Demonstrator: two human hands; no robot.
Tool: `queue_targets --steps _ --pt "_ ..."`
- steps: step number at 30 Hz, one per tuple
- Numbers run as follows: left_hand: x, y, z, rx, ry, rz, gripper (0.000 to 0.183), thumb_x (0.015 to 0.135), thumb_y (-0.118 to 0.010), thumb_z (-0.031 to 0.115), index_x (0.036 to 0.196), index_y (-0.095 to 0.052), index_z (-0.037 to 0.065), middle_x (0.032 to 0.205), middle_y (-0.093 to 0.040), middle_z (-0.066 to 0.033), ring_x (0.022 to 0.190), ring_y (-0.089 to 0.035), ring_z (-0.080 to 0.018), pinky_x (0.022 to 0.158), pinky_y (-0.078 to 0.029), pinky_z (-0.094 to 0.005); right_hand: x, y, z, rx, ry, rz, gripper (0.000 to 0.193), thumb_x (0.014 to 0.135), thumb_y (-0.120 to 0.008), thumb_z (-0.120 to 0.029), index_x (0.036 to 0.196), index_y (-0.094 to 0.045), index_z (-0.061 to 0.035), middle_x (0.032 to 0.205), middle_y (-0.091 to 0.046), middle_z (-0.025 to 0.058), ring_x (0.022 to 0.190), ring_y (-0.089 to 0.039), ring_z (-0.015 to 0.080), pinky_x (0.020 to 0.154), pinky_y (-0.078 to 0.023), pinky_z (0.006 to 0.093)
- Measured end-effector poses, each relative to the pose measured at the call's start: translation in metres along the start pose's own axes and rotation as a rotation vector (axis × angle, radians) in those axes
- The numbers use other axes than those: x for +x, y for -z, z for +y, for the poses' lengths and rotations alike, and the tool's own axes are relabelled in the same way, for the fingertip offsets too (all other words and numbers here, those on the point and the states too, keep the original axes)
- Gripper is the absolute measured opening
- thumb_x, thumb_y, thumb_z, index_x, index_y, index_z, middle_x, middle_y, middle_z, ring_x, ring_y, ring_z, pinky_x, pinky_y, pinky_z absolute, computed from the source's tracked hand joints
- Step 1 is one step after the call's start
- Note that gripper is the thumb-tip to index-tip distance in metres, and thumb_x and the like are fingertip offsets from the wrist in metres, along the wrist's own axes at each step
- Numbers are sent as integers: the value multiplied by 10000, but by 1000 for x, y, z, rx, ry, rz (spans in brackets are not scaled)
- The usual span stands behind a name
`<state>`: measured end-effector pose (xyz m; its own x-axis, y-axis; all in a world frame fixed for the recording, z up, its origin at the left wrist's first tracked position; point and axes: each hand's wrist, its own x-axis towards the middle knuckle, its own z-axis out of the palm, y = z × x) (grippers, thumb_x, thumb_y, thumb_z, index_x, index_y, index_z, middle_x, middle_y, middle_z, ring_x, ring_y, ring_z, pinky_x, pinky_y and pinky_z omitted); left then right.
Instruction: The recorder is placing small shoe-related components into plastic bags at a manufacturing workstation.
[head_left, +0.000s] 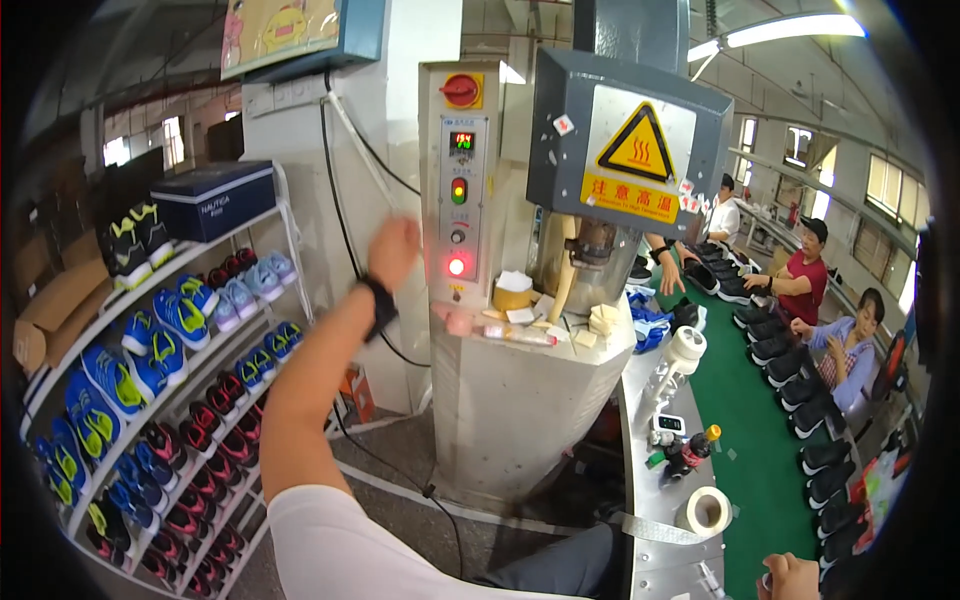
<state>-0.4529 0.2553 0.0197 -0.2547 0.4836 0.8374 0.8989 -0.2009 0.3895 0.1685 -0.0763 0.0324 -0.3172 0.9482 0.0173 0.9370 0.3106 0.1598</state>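
Observation:
My left arm, in a white sleeve with a black wristband (379, 309), reaches up toward a control panel (463, 200) with a red rotary switch, a lit display and glowing buttons. My left hand (396, 250) is just left of the panel, apart from it; motion blur hides how its fingers are set. At the lower right edge, my right hand (792, 577) has its fingers curled beside the green conveyor belt (735, 440). A small dark part shows by its fingertips, too little to name. Black shoes (825, 455) line the belt's far side close by.
A grey machine head (560, 130) bears a yellow heat-warning sign. On its ledge lie yellowish pads (603, 318). A tape roll (708, 511), a cola bottle (688, 455) and a white device (685, 350) stand along the metal edge. A shoe rack (200, 350) fills the left. Several co-workers (803, 275) sit across the belt.

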Motion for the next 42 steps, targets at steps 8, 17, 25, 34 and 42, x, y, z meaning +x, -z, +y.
queue_targets --steps 8,17,25,34,42 --pt "205 -3 113 509 -46 116 329 773 -603 299 1001 -596 62 1064 -545 -89 1022 -523 -284 817 -475 -426 -36 2 -46 50 -316 91 270 778 -588 -101 1033 -534 -30 831 -579 174 716 -571 362 601 -463 425" --pt "184 -44 132 221 -122 4 428 780 -565 411 987 -593 37 999 -583 -159 936 -569 -313 801 -465 -415 -97 -54 -63 123 -790 255 315 611 -643 23 885 -509 -53 846 -524 122 818 -476 324 699 -363 404" --pt "169 -11 67 196 -218 33 410 822 -506 402 975 -587 31 932 -581 -157 874 -565 -308 765 -457 -410 -73 -70 -58 187 -836 287 321 631 -659 -12 916 -519 -63 825 -524 113 806 -468 317 728 -343 398" --pt "174 74 1 182 -239 189 405 869 -440 393 962 -580 25 857 -579 -155 804 -561 -302 723 -448 -404 -50 -62 -66 329 -624 244 276 665 -668 -69 908 -539 -50 714 -569 104 634 -548 291 605 -378 388" --pt "208 37 30 -22 -364 280 415 910 -381 384 951 -574 19 790 -578 -154 742 -557 -297 686 -440 -399 -72 -57 -65 412 -680 210 217 704 -639 -147 880 -570 -41 707 -602 122 633 -591 299 574 -456 393"
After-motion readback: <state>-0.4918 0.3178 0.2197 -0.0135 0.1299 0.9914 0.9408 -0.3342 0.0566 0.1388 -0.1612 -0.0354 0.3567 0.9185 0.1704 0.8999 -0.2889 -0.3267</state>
